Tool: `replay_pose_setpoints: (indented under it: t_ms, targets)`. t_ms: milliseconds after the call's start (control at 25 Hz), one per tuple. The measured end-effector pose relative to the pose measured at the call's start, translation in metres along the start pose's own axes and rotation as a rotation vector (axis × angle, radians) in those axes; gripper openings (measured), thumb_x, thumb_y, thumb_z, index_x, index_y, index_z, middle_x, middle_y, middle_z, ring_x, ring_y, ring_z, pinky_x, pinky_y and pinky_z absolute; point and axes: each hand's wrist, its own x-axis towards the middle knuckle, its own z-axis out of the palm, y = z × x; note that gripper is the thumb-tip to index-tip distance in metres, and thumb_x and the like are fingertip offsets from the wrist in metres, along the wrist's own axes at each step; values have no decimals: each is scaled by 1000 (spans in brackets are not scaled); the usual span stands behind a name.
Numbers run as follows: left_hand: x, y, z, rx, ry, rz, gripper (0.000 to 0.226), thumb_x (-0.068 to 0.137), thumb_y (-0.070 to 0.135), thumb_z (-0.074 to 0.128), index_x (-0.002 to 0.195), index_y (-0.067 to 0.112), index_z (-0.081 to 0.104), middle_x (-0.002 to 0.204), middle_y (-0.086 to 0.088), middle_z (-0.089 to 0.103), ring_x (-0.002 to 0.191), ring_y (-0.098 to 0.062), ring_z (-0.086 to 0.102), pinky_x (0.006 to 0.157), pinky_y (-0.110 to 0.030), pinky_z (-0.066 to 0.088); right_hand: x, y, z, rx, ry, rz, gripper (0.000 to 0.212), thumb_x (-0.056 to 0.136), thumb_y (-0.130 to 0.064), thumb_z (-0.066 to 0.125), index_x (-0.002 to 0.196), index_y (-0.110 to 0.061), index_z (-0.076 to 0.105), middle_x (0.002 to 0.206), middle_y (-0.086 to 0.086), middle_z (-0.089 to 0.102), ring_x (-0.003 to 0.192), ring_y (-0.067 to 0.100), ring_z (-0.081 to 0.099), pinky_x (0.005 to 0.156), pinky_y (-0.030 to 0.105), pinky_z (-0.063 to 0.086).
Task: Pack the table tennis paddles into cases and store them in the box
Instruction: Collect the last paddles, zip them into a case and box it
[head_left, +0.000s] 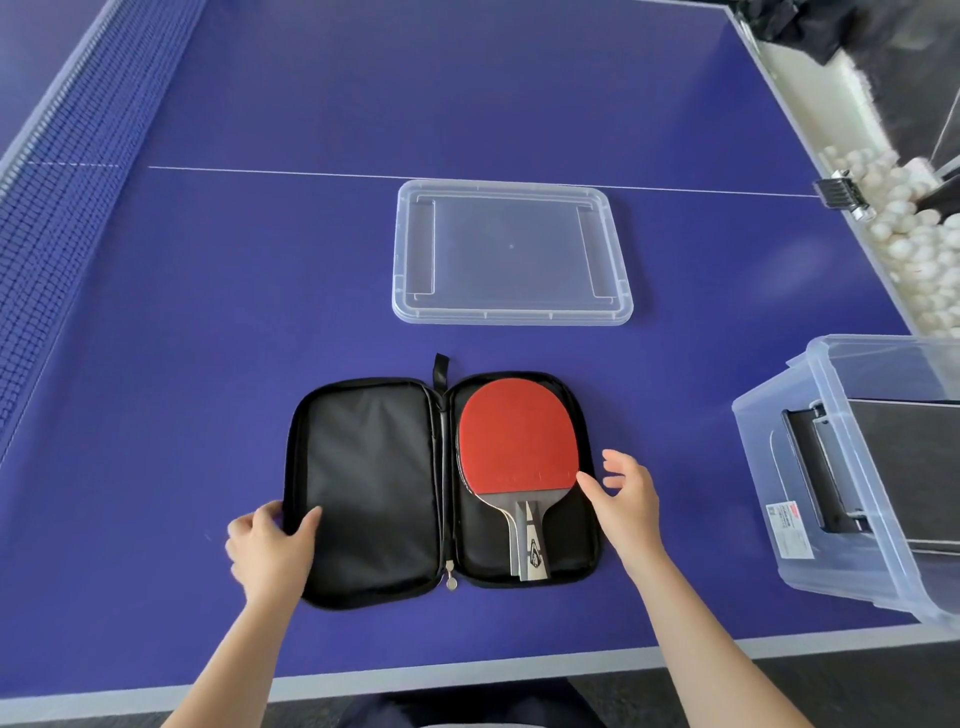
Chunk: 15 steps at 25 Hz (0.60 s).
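Lying open, soft black case (374, 483) holds red paddle (519, 436).

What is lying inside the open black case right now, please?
A red-faced paddle lies in the right half of the case, another paddle's edge showing beneath it; the left half shows only lining. The lower paddle's face is covered.

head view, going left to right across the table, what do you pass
net → left hand → open black case → red paddle → right hand → clear box
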Motion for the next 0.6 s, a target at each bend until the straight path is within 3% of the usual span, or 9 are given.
replay_pose_setpoints:
  t_ms: [280,400,600]
  targets:
    - [-17,2,-29,-519,-251,-48,30,93,10,60,121,16,50,119,-10,63,101,-30,60,79,-38,50,-28,-11,6,39,2,-70,35,86,-20,67,120,-17,57,115,0,56,96,9,52,82,26,45]
    - [-45,20,-56,-708,-451,64,36,90,7,63,120,25,54,107,-4,72,99,-26,66,76,-35,51,-43,-32,14,75,-87,-139,30,88,-20,65,117,-23,59,115,-6,57,96,3,55,76,13,44]
    - [-100,57,-49,-558,-763,366,61,79,23,78,126,47,47,118,33,60,111,15,53,84,-15,48,-72,-85,20,196,-341,-224,25,91,-32,60,115,-28,63,113,-16,62,97,-6,59,78,9,46]
